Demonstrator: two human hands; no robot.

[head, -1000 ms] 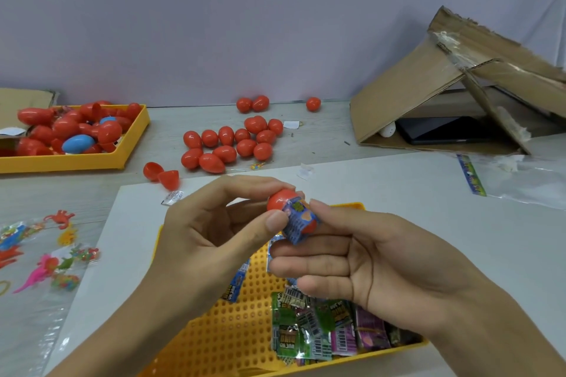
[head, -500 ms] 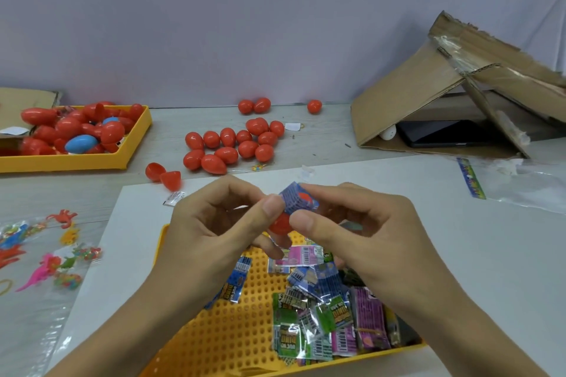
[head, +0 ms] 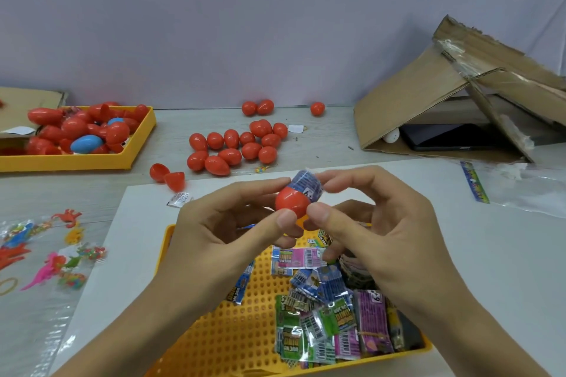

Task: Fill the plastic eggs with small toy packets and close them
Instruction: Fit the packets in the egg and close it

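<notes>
A red egg half (head: 291, 201) is pinched between the thumb and fingers of my left hand (head: 226, 229). A rolled blue toy packet (head: 306, 185) sticks out of its open top. My right hand (head: 376, 226) touches the packet with its forefinger and the egg half with its thumb. Below my hands a yellow perforated tray (head: 232, 324) holds several green, pink, purple and blue packets (head: 330, 315). Two loose red egg halves (head: 167, 176) lie on the table to the upper left of my hands.
A group of closed red eggs (head: 239, 147) lies mid-table, a few more by the wall. A yellow tray (head: 134, 144) at far left holds red eggs and a blue one. Rubber toy creatures in plastic (head: 52, 257) lie left. An open cardboard box (head: 453, 107) stands right.
The egg half has turned so its opening faces up and away, and the blue packet now sits deeper in it. My right fingers shifted to the packet's top.
</notes>
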